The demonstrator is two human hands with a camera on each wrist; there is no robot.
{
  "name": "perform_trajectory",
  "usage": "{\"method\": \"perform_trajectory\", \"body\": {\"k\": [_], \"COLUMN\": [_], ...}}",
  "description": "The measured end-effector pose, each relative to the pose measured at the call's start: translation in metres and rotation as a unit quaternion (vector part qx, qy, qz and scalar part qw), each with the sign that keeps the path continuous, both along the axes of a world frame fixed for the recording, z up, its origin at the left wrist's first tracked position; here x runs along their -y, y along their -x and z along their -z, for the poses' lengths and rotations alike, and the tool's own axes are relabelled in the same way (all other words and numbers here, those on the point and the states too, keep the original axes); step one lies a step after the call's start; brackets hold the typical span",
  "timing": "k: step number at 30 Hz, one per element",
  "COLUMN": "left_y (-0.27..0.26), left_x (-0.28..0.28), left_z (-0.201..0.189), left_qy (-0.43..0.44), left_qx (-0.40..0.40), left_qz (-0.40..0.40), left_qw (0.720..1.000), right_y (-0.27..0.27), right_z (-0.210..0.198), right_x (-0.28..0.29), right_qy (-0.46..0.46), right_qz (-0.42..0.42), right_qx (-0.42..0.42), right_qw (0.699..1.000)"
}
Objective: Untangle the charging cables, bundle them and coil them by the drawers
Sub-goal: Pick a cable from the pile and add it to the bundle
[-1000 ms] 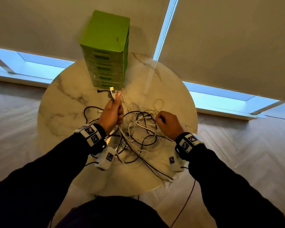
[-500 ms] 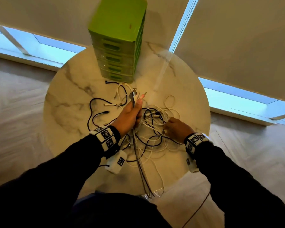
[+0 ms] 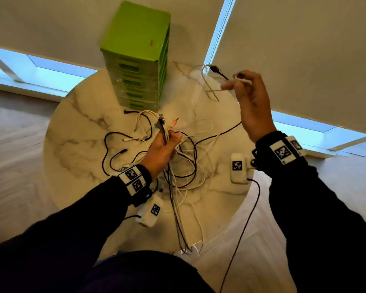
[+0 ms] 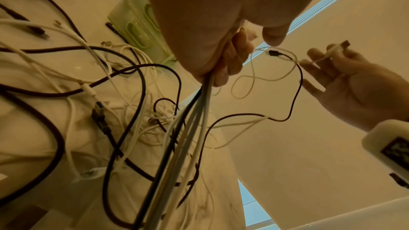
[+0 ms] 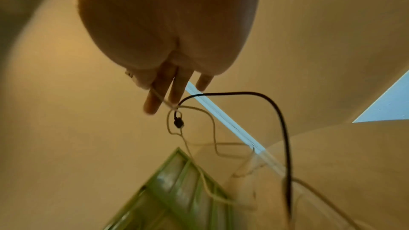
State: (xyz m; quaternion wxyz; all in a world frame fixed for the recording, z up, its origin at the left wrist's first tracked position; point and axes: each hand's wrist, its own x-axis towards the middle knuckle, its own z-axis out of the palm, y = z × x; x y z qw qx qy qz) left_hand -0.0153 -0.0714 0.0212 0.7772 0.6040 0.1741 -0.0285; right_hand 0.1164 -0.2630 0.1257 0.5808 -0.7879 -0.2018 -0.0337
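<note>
A tangle of black and white charging cables (image 3: 184,168) lies on the round marble table (image 3: 72,132). My left hand (image 3: 169,140) grips a bundle of several cables (image 4: 199,111) upright over the tangle, with plugs (image 3: 162,119) sticking out above the fist. My right hand (image 3: 239,81) is raised at the back right and pinches the end of a white cable (image 4: 325,55); its other fingers (image 5: 163,90) are straight. A thin black cable (image 5: 276,111) is hooked over that white cable, its plug (image 3: 215,69) dangling. The green drawers (image 3: 135,56) stand at the table's back.
Loose black and white cable ends (image 3: 140,127) lie between the drawers and my left hand. Some cables hang over the table's near edge (image 3: 184,246). Window blinds (image 3: 304,49) with a bead chain (image 3: 218,30) are behind the table. Wood floor (image 3: 15,144) surrounds it.
My right hand has lifted from the tangle up and to the back right, drawing a white cable end and a hooked black cable with it. The left hand keeps its bundle.
</note>
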Motion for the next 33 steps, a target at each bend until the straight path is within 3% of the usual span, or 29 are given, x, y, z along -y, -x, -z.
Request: {"method": "perform_trajectory", "body": {"k": [3, 5, 7, 10, 16, 20, 25, 33], "left_y": [0.005, 0.009, 0.012, 0.021, 0.035, 0.040, 0.036, 0.044], "left_x": [0.001, -0.002, -0.006, -0.015, -0.025, -0.033, -0.047, -0.059], "left_z": [-0.012, -0.018, -0.021, -0.020, -0.018, -0.018, -0.025, -0.019], "left_qy": [0.021, 0.016, 0.007, -0.003, -0.037, -0.038, 0.048, -0.011], "left_qx": [0.010, 0.031, 0.040, 0.042, 0.033, 0.038, 0.049, 0.028], "left_qz": [-0.027, -0.026, -0.022, -0.015, 0.011, 0.013, -0.060, -0.012], "left_qw": [0.999, 0.999, 0.999, 0.999, 0.999, 0.998, 0.996, 0.999], "right_y": [0.023, 0.040, 0.056, 0.079, 0.102, 0.112, 0.134, 0.153], "right_z": [0.007, 0.027, 0.045, 0.058, 0.056, 0.059, 0.068, 0.055], "right_x": [-0.012, -0.017, -0.021, -0.032, -0.050, -0.057, -0.059, -0.084], "right_qy": [0.100, 0.189, 0.213, 0.167, 0.106, 0.091, 0.190, 0.039], "right_qz": [-0.096, -0.126, -0.137, -0.170, -0.221, -0.232, -0.258, -0.174], "right_qx": [0.001, 0.025, 0.002, -0.091, -0.181, -0.192, -0.180, -0.191], "right_qw": [0.990, 0.974, 0.967, 0.967, 0.952, 0.949, 0.930, 0.965]}}
